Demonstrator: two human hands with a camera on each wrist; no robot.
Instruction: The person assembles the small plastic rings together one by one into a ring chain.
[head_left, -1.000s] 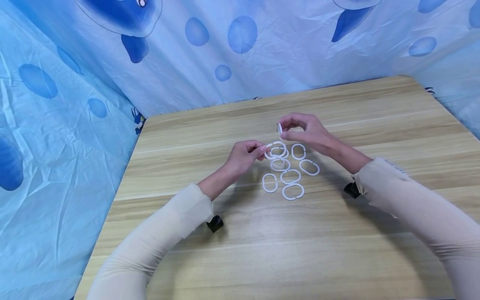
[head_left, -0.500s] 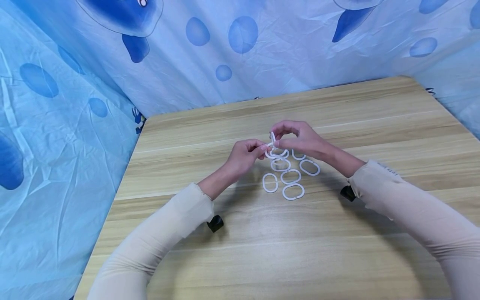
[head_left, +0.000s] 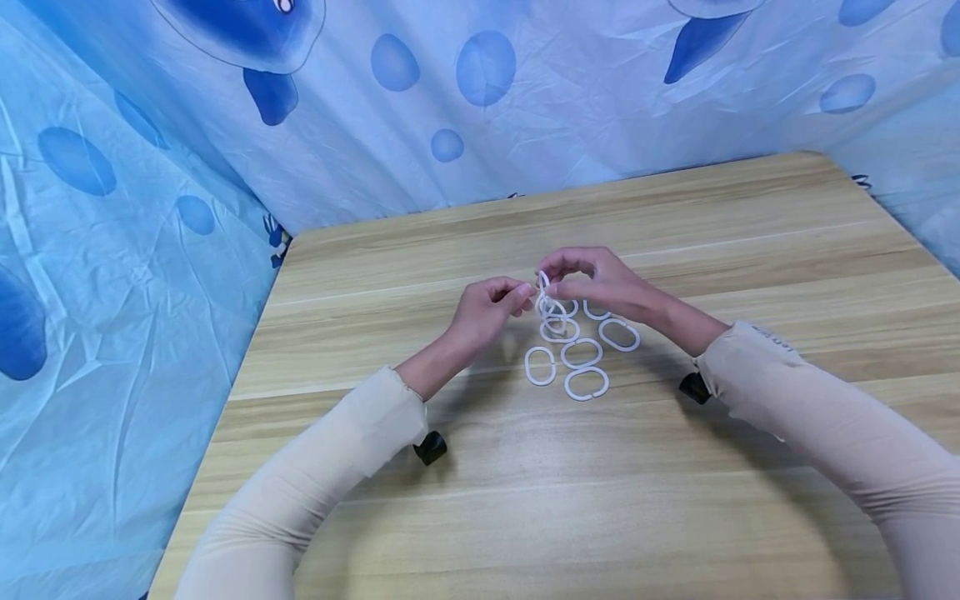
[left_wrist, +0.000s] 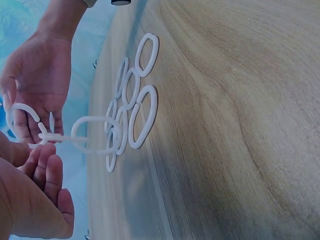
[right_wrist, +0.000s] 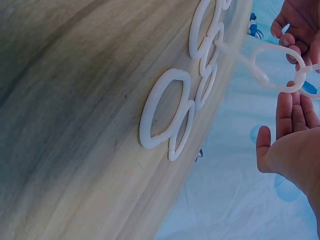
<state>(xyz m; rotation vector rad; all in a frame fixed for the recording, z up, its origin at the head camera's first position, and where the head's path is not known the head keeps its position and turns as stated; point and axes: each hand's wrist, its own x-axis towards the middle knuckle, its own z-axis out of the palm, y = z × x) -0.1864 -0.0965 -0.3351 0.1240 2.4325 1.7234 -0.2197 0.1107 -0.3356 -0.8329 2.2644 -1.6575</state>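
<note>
In the head view my right hand (head_left: 600, 279) pinches a white oval plastic curtain ring (head_left: 543, 280) between thumb and fingertips, held on edge above the table. Facing it, my left hand (head_left: 486, 321) has thumb and index together at the edge of a second ring (head_left: 538, 305); the contact itself is partly hidden. Seen from the left wrist, the right hand's ring (left_wrist: 20, 111) meets the second one near the fingertips, and another ring (left_wrist: 95, 120) hangs below it. The right wrist view shows a ring (right_wrist: 277, 49) dangling beside my right fingers (right_wrist: 284, 112).
Several more white rings lie just below the hands, among them one at front (head_left: 587, 385), one at left (head_left: 540, 367) and one at right (head_left: 619, 335). The wooden table (head_left: 487, 517) ends at a blue patterned curtain (head_left: 337, 150).
My right hand has come left and down with its ring to the left hand's ring. That ring has tilted and now hangs between the hands. The left hand has barely moved.
</note>
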